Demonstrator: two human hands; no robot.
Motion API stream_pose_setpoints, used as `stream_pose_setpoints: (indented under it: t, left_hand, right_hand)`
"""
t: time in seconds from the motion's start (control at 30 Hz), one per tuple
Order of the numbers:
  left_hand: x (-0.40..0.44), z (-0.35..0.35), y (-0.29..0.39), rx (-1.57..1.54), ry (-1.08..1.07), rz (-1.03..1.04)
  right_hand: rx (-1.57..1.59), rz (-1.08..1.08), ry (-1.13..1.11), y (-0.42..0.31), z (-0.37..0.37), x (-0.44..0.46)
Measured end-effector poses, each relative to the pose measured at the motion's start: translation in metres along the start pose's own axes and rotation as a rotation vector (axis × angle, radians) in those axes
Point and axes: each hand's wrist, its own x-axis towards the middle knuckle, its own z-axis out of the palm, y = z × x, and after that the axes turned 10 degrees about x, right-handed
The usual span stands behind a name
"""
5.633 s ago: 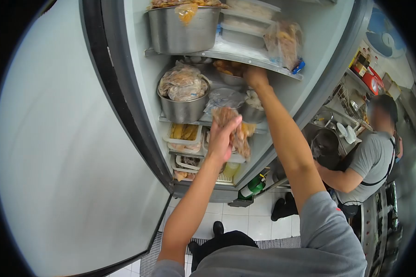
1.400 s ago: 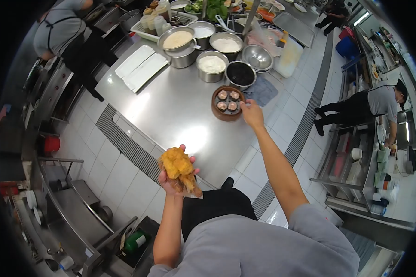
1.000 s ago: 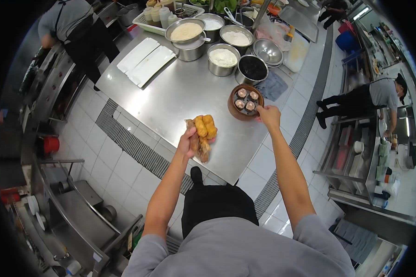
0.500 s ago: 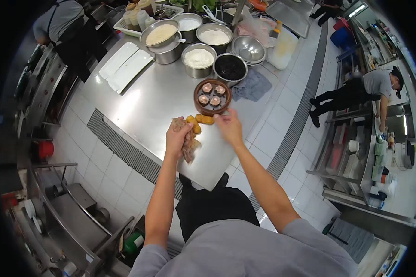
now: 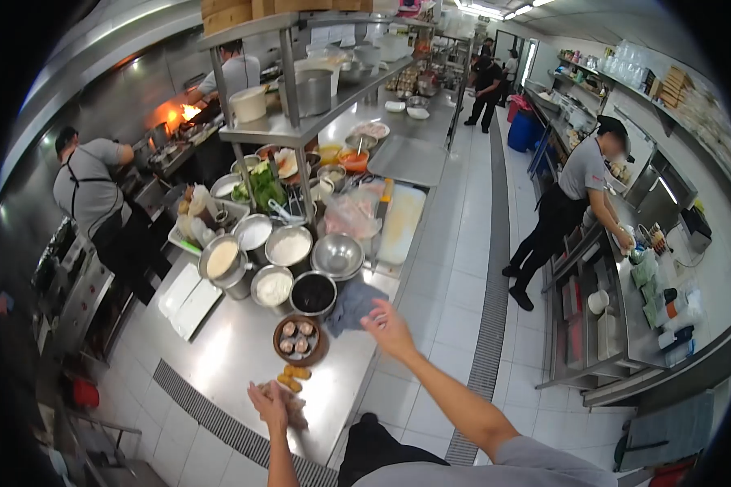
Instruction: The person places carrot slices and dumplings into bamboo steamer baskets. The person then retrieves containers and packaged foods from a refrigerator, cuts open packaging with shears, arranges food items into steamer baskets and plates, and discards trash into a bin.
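Observation:
My left hand (image 5: 270, 407) is low over the steel table, closed on a crumpled, brownish translucent bag (image 5: 296, 415); its contents are unclear. Just beyond it lie golden-brown fried rolls (image 5: 297, 372) on the bare steel. Behind these stands a round brown steamer basket (image 5: 322, 351) holding several pink-topped dumplings (image 5: 301, 345). Raised at the table's right side, my right hand (image 5: 390, 329) has its fingers apart and holds nothing. It is nearest to a crumpled blue-grey cloth (image 5: 351, 308), which lies beside the basket; whether they touch cannot be told.
Past the basket stand bowls of white powder (image 5: 273, 287), a dark-filled bowl (image 5: 313, 293) and an empty metal bowl (image 5: 338, 256). White trays (image 5: 188, 300) lie at left. A shelf (image 5: 325, 93) overhangs the table. Co-workers stand at the right counter (image 5: 573, 187) and left stoves (image 5: 97, 183).
The view has tilted up, showing more kitchen. My right hand has left the fried rolls and basket and moved right, fingers spreading, towards the cloth. My left hand stays with the bag.

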Motion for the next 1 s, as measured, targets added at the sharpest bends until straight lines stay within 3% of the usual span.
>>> stream_pose_setpoints:
  t: [0.07,0.27,0.3,0.33,0.4,0.47,0.6,0.77,0.8,0.87,0.93,0.97,1.0]
  left_hand:
    - [0.008,-0.002,-0.006,-0.141,-0.027,0.002]
    - [0.002,-0.008,0.017,-0.003,0.074,-0.248]
    - [0.015,0.01,-0.016,-0.093,0.117,-0.2]
    - [0.004,-0.003,0.025,0.003,0.237,-0.266]
    - [0.021,-0.017,0.037,0.069,0.437,-0.254]
    - [0.062,-0.047,0.079,0.044,0.697,0.054]
    - [0.105,-0.156,0.316,-0.265,0.737,0.571]
    - [0.14,-0.239,0.545,0.089,0.919,1.287]
    - [0.142,-0.25,0.592,0.137,0.98,1.346]
    - [0.157,-0.28,0.69,0.199,1.062,1.525]
    - [0.184,-0.308,0.78,0.337,1.185,1.383]
    - [0.187,-0.32,0.829,0.384,1.193,1.561]
    - [0.173,-0.321,0.875,0.398,1.141,1.514]
  right_hand:
    - [0.125,0.021,0.026,-0.027,-0.038,0.048]
    - [-0.013,-0.381,0.107,-0.113,-0.12,0.218]
    - [-0.013,-0.395,0.107,-0.126,-0.132,0.24]
    - [0.0,-0.435,0.119,-0.142,-0.142,0.265]
    - [0.034,-0.515,0.123,-0.185,-0.161,0.32]
    - [-0.047,-0.676,0.099,-0.225,-0.182,0.366]
    - [-0.248,-0.954,0.109,-0.338,-0.213,0.466]
    - [-0.301,-1.24,0.17,-0.498,-0.223,0.562]
    - [-0.286,-1.328,0.174,-0.521,-0.224,0.585]
    - [-0.303,-1.213,0.167,-0.558,-0.226,0.604]
    - [-0.16,-1.286,0.189,-0.582,-0.223,0.639]
    - [-0.027,-1.347,0.234,-0.59,-0.222,0.657]
    - [-0.01,-1.351,0.214,-0.594,-0.222,0.674]
